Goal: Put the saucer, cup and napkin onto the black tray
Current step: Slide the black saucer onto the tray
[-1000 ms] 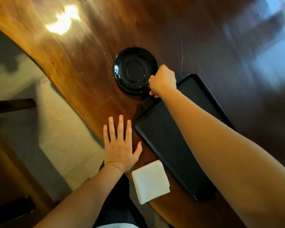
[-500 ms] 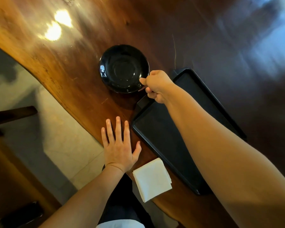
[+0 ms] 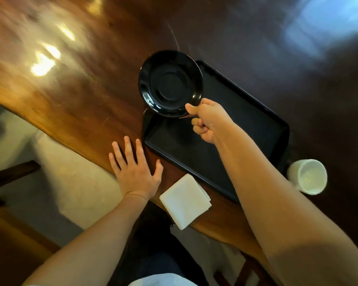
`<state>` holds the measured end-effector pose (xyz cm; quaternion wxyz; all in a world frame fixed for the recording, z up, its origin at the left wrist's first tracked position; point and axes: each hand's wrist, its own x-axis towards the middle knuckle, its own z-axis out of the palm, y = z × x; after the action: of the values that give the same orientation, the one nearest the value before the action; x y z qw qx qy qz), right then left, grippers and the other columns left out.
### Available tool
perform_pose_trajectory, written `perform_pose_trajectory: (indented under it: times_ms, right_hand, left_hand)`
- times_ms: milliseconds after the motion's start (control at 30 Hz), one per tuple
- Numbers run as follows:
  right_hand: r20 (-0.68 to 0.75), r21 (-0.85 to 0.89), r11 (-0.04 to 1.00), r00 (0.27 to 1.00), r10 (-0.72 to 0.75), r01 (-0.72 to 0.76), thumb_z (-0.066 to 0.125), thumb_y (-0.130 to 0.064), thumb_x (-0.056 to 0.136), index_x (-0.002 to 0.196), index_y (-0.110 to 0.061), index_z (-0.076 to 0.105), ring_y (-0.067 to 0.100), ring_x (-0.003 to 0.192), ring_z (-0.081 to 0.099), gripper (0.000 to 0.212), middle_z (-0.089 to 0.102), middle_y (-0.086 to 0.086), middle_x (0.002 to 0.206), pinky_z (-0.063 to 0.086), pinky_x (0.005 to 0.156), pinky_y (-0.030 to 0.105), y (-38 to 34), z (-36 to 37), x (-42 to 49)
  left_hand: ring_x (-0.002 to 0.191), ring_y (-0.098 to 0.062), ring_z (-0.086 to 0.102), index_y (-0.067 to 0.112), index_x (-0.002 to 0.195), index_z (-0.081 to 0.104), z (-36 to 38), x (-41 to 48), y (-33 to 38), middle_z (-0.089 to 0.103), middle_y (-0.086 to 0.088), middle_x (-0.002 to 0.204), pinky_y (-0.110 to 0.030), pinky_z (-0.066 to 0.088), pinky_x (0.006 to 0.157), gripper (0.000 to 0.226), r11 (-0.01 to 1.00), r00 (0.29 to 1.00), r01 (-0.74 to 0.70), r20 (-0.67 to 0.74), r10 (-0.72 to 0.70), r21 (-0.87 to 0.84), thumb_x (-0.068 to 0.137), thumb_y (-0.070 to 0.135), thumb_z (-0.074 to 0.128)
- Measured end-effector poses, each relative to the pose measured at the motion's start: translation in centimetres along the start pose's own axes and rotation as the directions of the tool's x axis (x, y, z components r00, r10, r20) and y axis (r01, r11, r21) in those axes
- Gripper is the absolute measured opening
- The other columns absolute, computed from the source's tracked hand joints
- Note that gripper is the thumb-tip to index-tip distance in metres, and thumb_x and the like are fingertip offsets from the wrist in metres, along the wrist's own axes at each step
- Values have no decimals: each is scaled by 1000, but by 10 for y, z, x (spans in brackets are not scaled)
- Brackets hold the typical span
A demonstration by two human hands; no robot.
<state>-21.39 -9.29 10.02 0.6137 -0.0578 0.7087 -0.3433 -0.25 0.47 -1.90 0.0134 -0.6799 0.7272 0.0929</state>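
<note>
My right hand point(image 3: 209, 121) pinches the near rim of the black saucer point(image 3: 170, 83) and holds it tilted in the air above the far left corner of the black tray point(image 3: 254, 122). The tray lies on the wooden table with nothing on it. A white cup point(image 3: 307, 176) stands on the table just past the tray's right end. A folded white napkin point(image 3: 185, 201) lies at the table's near edge, partly overhanging it. My left hand point(image 3: 135, 170) rests flat on the table with fingers spread, between the napkin and the tray's left side.
The dark wooden table point(image 3: 74, 100) has a curved near edge with pale floor point(image 3: 81, 193) below it. A wooden chair part point(image 3: 10, 174) shows at the left. My dark-clothed lap point(image 3: 153, 254) is under the table edge.
My right hand has lifted the saucer off the table and carried it right, over the tray's corner. The camera has swung right, bringing the cup into view. The left hand stays put.
</note>
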Motion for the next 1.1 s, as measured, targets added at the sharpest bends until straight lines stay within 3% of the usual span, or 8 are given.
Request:
perform_pose_trajectory:
  times_ms: [233, 300, 467, 633, 800, 900, 1033, 1100]
  right_hand:
    - [-75, 270, 958, 990, 121, -97, 58, -6, 99, 127, -9, 56, 5, 36, 38, 29, 70, 19, 126, 31, 33, 15, 38, -41, -7]
    - [-76, 334, 933, 983, 168, -134, 57, -6, 99, 131, -9, 55, 5, 34, 37, 32, 73, 13, 113, 28, 31, 14, 46, -45, -6]
    - [-32, 452, 866, 967, 253, -211, 56, -9, 101, 128, -4, 58, 5, 27, 33, 28, 64, 1, 48, 25, 27, 13, 55, -45, -4]
    - [-15, 525, 823, 965, 262, -216, 58, -9, 100, 131, -5, 57, 5, 27, 32, 31, 55, -2, 52, 25, 26, 15, 58, -39, 6]
    - [-24, 544, 811, 962, 271, -215, 59, -8, 100, 133, -7, 56, 4, 26, 33, 34, 47, -5, 36, 25, 26, 15, 58, -34, 19]
    - [-38, 569, 799, 965, 259, -192, 60, -8, 99, 140, -11, 52, 4, 29, 36, 42, 57, -2, 52, 27, 28, 15, 60, -32, 24]
    - [-51, 583, 797, 973, 226, -155, 59, -10, 100, 143, -18, 48, 3, 32, 39, 46, 74, 6, 107, 28, 28, 15, 62, -30, 29]
    - [-40, 556, 819, 981, 191, -137, 57, -16, 102, 140, -17, 48, 4, 34, 39, 40, 69, 12, 129, 28, 28, 14, 61, -32, 29]
  left_hand:
    - [157, -42, 11, 16, 160, 34, 1, -1, 0, 24, -14, 170, -53, -4, 126, 85, 1000, 1000, 25, 7, -25, -7, 94, 70, 33]
    - [157, -42, 11, 17, 161, 34, 1, -1, -1, 24, -14, 170, -56, 1, 126, 85, 1000, 1000, 26, 7, -26, -1, 94, 70, 32]
    - [156, -44, 15, 15, 159, 36, 2, -1, -1, 27, -17, 168, -58, 6, 125, 85, 1000, 1000, 9, -13, -9, 4, 93, 69, 32]
    - [155, -46, 18, 13, 157, 36, 4, -1, -3, 29, -19, 166, -60, 9, 124, 85, 1000, 999, -11, -36, 11, 0, 93, 69, 30]
    - [155, -46, 18, 14, 157, 35, 7, -1, -4, 29, -19, 166, -59, 8, 124, 84, 1000, 999, -17, -51, 17, 1, 93, 69, 30]
    - [155, -46, 18, 14, 156, 35, 10, -1, -5, 30, -19, 166, -59, 7, 124, 84, 1000, 997, -23, -70, 22, -2, 93, 69, 30]
    - [154, -46, 18, 13, 156, 37, 10, -1, -5, 30, -19, 166, -57, 5, 124, 85, 1000, 997, -25, -76, 25, 2, 94, 69, 29]
    - [154, -46, 18, 14, 156, 38, 9, -2, -5, 30, -19, 166, -57, 4, 124, 85, 1000, 997, -19, -69, 19, 2, 93, 70, 28]
